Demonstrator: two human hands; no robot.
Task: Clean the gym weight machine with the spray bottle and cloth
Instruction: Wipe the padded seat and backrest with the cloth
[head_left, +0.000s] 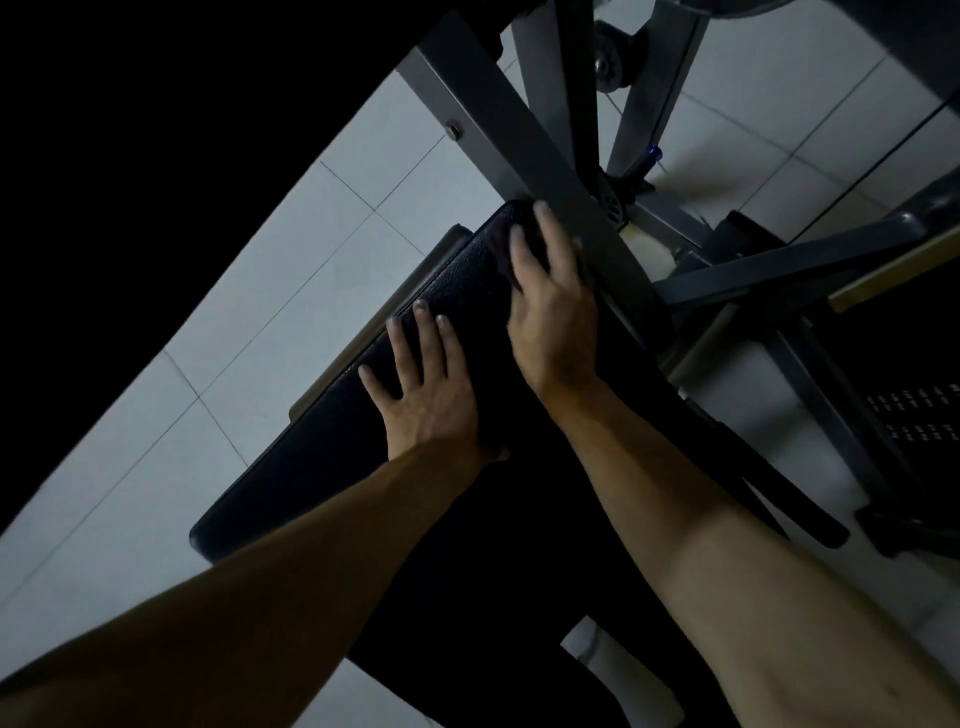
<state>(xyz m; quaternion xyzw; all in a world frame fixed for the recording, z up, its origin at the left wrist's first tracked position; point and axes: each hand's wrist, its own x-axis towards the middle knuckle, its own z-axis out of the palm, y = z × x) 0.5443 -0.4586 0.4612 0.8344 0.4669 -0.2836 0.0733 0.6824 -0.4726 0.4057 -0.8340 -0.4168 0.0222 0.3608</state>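
Both hands down on the weight machine's black seat pad (332, 457), which runs diagonally through the head view from lower left to upper right over a pale tiled floor (260, 270). Left hand (423, 395): palm flat on the middle of the pad near its left edge, fingers (423, 332) straight and spread, released, gripping nothing. Right hand (550, 317): further up, lying on the pad's far end, fingers (519, 254) nearly straight, tips reaching the rounded end corner; also released, not clenched. Its thumb side sits tight against the grey steel beam (498, 109) that crosses just beside the pad's far end, and that side is hidden, so can't tell what the thumb is doing. Both forearms come in from the bottom edge, bare. Lighting is dim and the pad is near-black, so can't tell if anything thin lies under either palm. More frame beyond the beam: a small black wheel (613, 57) at the top, a dark grey strut (779, 260) angling off to the right, a black perforated panel (914, 415) at the right edge. Upper left of the view is solid black, unreadable.
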